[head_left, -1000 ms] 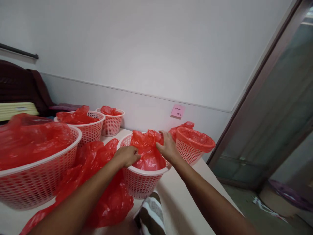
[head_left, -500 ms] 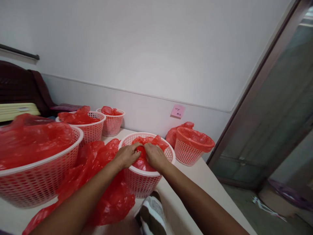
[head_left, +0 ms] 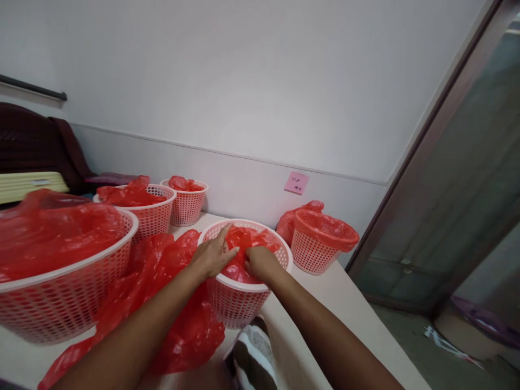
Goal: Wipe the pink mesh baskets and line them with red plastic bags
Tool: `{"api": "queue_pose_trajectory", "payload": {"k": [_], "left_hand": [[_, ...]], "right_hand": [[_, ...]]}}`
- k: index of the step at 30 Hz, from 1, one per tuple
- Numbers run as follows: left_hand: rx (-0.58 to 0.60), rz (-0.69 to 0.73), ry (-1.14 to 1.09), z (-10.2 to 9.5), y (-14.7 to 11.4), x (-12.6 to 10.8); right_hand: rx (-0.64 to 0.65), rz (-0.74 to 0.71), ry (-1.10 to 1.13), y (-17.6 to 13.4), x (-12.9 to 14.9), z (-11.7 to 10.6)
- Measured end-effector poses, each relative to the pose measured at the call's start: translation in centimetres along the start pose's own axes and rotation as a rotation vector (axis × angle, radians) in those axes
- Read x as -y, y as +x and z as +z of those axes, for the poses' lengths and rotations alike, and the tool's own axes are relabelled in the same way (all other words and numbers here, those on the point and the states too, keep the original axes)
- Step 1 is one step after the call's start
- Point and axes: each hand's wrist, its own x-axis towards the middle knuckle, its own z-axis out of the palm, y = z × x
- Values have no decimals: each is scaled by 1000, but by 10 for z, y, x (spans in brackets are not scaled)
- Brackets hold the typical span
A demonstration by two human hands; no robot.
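A white perforated plastic basket (head_left: 239,304) stands on the table in front of me with a red plastic bag (head_left: 247,237) crumpled inside it. Over the basket's left side, my left hand (head_left: 212,257) has its fingers spread, thumb pointing at the bag. My right hand (head_left: 262,264) is closed, knuckles up, with its fingertips in the bag near the basket's middle. The exact grip under those fingers is partly hidden. Loose red plastic bags (head_left: 179,330) lie in a heap left of the basket, below my left forearm.
A large basket (head_left: 81,303) with a red bag stands at left, two smaller baskets (head_left: 156,219) (head_left: 189,210) behind it. At right a basket (head_left: 311,254) has a red bag folded over its rim. A pink note (head_left: 297,183) is on the wall; a glass door (head_left: 439,216) is farther right.
My hands have moved apart from their meeting point over the bag. The left fingers have spread, and the right hand has closed and sunk slightly into the bag.
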Motion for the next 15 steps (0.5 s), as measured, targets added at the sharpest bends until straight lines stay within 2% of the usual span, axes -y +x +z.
{"api": "queue_pose_trajectory", "payload": {"k": [4, 8, 11, 15], "left_hand": [[35, 0, 50, 0, 3, 1], [39, -50, 116, 1, 8, 0], [-3, -85, 147, 2, 8, -1], [-76, -133, 168, 3, 8, -1]], "right_hand": [[107, -157, 105, 2, 1, 1], [230, -254, 240, 2, 3, 1], [299, -300, 320, 2, 2, -1], [318, -317, 332, -4, 0, -11]]}}
